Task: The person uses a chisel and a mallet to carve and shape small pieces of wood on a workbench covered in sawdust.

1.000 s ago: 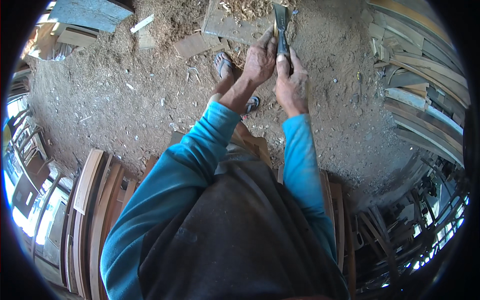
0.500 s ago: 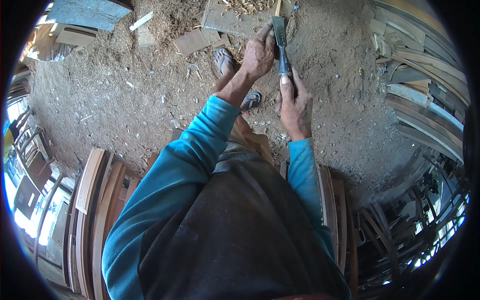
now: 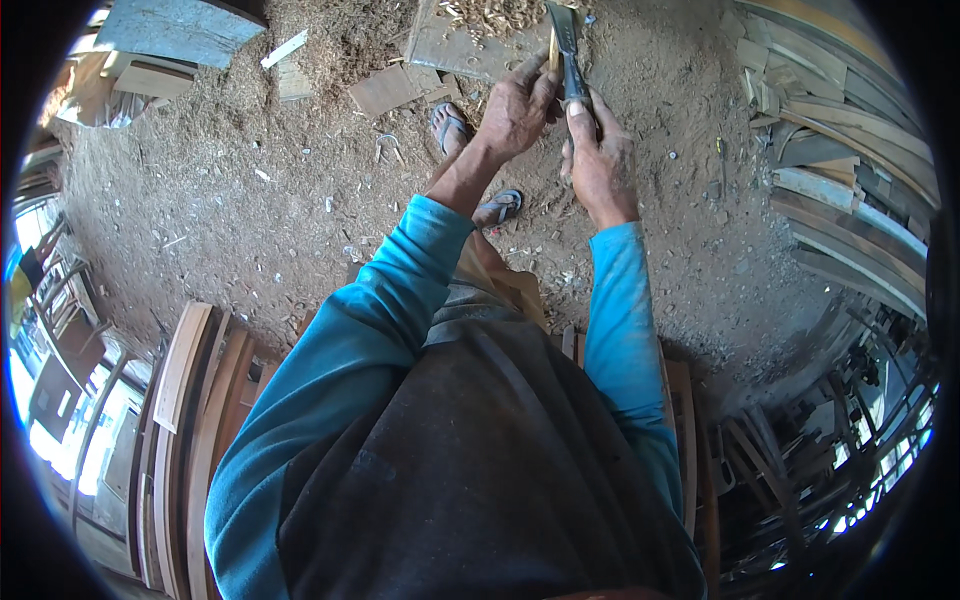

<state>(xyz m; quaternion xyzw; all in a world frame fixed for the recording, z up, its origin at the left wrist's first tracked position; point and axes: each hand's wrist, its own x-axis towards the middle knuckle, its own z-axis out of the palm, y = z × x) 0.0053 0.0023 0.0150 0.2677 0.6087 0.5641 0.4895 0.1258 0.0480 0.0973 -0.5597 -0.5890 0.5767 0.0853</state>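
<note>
My right hand is closed round the handle of a dark broad-bladed knife, thumb along the grip. Its blade points away from me and runs past the top edge of the picture. Beside the blade shows a thin pale wooden stick, which my left hand holds in closed fingers. Both hands are close together, near the knife's neck. The lower end of the stick is hidden behind my left fingers.
Ahead lies a flat board strewn with curled wood shavings. Offcuts lie on the dusty ground near my sandalled foot. Stacked planks line the right side, and more boards stand at lower left.
My right hand has pushed the knife forward, away from me, along the stick. My left hand has stayed almost in place, still gripping the stick.
</note>
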